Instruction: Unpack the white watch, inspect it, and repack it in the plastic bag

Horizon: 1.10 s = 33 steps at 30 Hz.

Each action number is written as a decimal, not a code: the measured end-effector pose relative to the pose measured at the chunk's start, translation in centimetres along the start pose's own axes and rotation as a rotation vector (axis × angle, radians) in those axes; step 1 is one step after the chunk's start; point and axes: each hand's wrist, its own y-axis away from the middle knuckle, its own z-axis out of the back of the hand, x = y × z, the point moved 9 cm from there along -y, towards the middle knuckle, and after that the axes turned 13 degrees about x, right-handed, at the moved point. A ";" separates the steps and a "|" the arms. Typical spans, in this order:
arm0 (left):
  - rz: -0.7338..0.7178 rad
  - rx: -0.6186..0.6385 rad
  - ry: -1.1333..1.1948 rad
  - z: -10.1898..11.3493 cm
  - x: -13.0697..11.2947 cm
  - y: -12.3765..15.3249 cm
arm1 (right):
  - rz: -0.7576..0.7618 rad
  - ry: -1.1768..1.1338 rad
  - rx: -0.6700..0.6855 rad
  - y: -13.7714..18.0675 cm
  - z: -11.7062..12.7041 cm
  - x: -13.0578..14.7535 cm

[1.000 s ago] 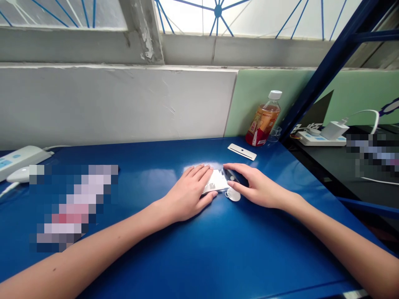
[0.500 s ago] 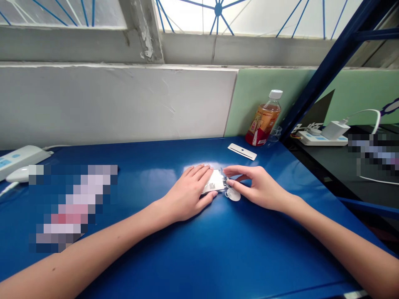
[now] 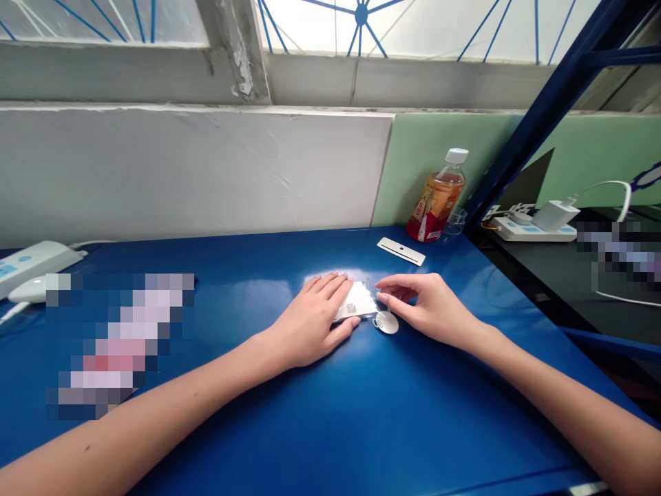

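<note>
My left hand (image 3: 314, 318) lies flat with fingers stretched over a white card-like piece (image 3: 357, 301) with a small printed square. The piece sits in a clear plastic sleeve (image 3: 370, 289) on the blue table, its left part hidden under my palm. At the sleeve's right end, my right hand (image 3: 421, 303) is closed, thumb and forefinger pinched on the plastic edge. A round white disc (image 3: 388, 322) lies just below those fingertips, with a small toothed or beaded bit at its left side. Behind the hands lies a white strip (image 3: 401, 252) with a dark slit and a hole.
A bottle (image 3: 436, 200) of reddish drink stands at the back right, beside a slanting blue metal post (image 3: 537, 96). A power strip (image 3: 38, 262) with a white plug is at the left edge, near a blurred-out object (image 3: 129, 337). Another power strip (image 3: 537, 227) lies at right.
My right fingertips have shifted slightly to the right, and the sleeve's end now lies flatter, showing more of the white piece. The left hand stays put.
</note>
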 end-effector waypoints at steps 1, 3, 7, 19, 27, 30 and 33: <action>-0.001 -0.003 0.004 0.0 0.0 0.0 | -0.003 0.000 0.015 0.0 -0.1 0.0; -0.004 -0.009 0.014 0.1 0.0 0.0 | -0.006 -0.009 0.044 -0.1 -0.2 0.0; -0.007 -0.008 0.017 0.1 -0.1 -0.1 | -0.013 -0.067 0.048 -0.2 -0.2 -0.2; -0.008 0.007 -0.049 0.0 -0.2 0.0 | -0.046 -0.201 0.090 -0.4 -0.8 -0.2; -0.010 0.001 -0.037 0.0 -0.2 -0.1 | -0.033 -0.054 0.087 -0.2 -0.9 -0.2; -0.011 -0.001 -0.040 0.1 -0.3 -0.1 | -0.016 -0.023 0.108 -0.1 -0.9 0.2; -0.009 0.004 -0.045 0.1 -0.2 0.0 | 0.020 -0.018 0.107 0.0 -0.9 0.9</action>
